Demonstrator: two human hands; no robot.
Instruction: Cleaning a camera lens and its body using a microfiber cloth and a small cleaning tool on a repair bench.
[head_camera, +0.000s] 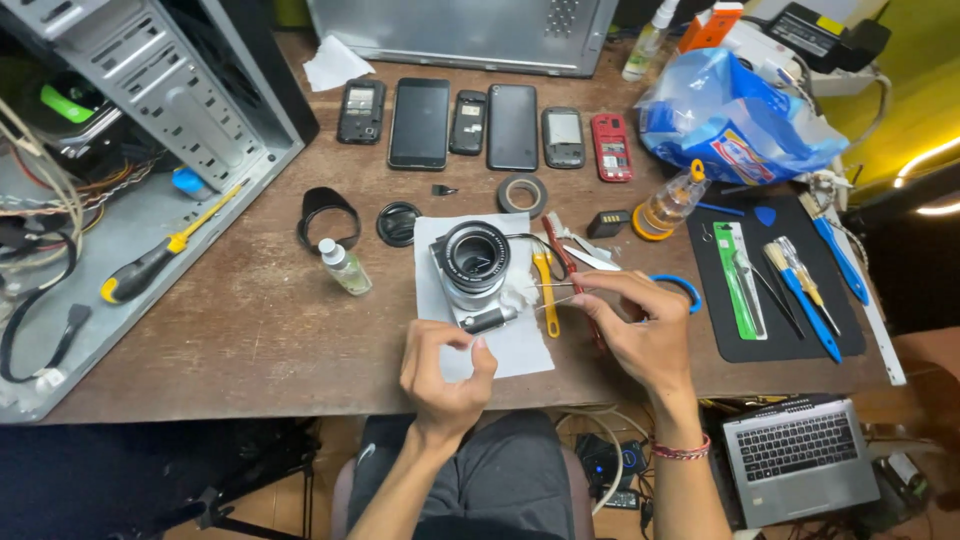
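A silver camera (470, 270) with a large lens lies face up on a white sheet of paper (515, 345) near the desk's front edge. My left hand (443, 375) rests just in front of the camera, fingers curled, touching the paper. My right hand (640, 325) pinches thin metal tweezers (560, 290) whose tips hold a bit of white tissue (518, 290) against the camera's right side. A yellow tool (545, 290) and a red-handled tool (572, 275) lie beside the camera.
A row of several phones (470, 125) lies at the back. An open computer case (110, 180) with a screwdriver (150, 265) fills the left. A black mat (775, 280) with tools sits right, a blue bag (735, 120) behind it. A small bottle (345, 265), lens cap (398, 222), tape roll (522, 193).
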